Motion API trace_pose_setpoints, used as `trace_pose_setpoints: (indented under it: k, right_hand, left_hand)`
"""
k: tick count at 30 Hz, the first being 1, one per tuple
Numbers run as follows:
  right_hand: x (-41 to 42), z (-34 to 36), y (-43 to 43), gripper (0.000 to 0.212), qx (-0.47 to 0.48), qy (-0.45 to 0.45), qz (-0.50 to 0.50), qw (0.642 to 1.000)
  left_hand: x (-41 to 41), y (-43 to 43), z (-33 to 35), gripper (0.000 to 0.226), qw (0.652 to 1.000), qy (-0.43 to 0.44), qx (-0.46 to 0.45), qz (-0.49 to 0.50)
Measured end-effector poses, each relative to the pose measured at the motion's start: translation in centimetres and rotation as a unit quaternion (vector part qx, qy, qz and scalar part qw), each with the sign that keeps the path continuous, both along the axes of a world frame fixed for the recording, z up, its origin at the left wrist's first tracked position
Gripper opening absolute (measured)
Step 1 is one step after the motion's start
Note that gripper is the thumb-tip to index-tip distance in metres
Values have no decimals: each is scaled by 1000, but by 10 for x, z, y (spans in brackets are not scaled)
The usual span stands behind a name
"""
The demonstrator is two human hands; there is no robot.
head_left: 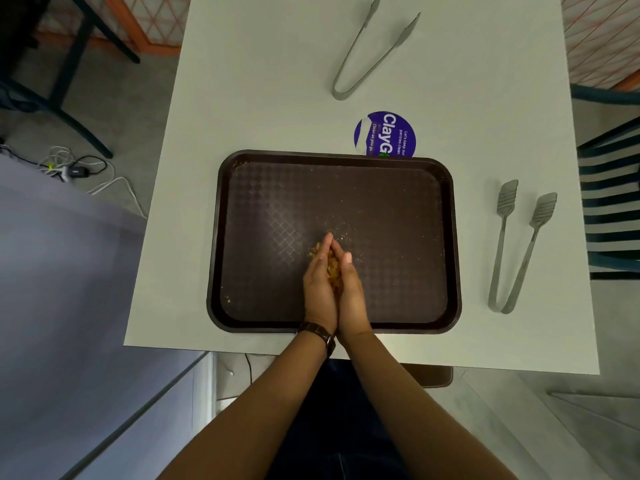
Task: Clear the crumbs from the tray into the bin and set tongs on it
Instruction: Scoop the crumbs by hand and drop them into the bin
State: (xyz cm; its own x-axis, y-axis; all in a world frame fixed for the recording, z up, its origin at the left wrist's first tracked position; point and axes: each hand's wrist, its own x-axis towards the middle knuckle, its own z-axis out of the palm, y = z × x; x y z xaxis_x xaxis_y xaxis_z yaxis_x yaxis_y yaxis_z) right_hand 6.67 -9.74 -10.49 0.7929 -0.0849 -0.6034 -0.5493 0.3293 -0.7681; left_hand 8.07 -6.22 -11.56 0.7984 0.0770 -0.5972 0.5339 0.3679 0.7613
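Note:
A dark brown tray lies on the white table in front of me. My left hand and my right hand are pressed together over its near middle, cupping a heap of tan crumbs between the palms. A few loose crumbs lie beyond my fingertips, and one speck sits near the tray's near left corner. Slotted metal tongs lie on the table right of the tray. Plain metal tongs lie at the far side. No bin is recognisable.
A round purple sticker sits on the table just beyond the tray. A dark slatted chair stands at the right. Cables and a charger lie on the floor at the left. A grey-blue surface fills the near left.

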Motion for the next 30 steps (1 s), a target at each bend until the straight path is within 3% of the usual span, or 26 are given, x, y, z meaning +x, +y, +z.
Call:
trace_pose_setpoints:
  k: [3, 6, 18, 30]
  right_hand:
    - [12, 11, -9, 46, 161, 31, -119, 979]
    - [23, 14, -13, 49, 199, 39, -184, 962]
    - [36, 67, -21, 63, 209, -30, -231, 950]
    - [-52, 109, -84, 65, 184, -61, -242, 951]
  left_hand:
    - [14, 0, 18, 39, 982, 54, -150, 106]
    - [26, 1, 23, 42, 968, 85, -187, 145]
    - [41, -7, 73, 46, 963, 34, -251, 95]
    - [-45, -72, 123, 44, 967, 7, -253, 42]
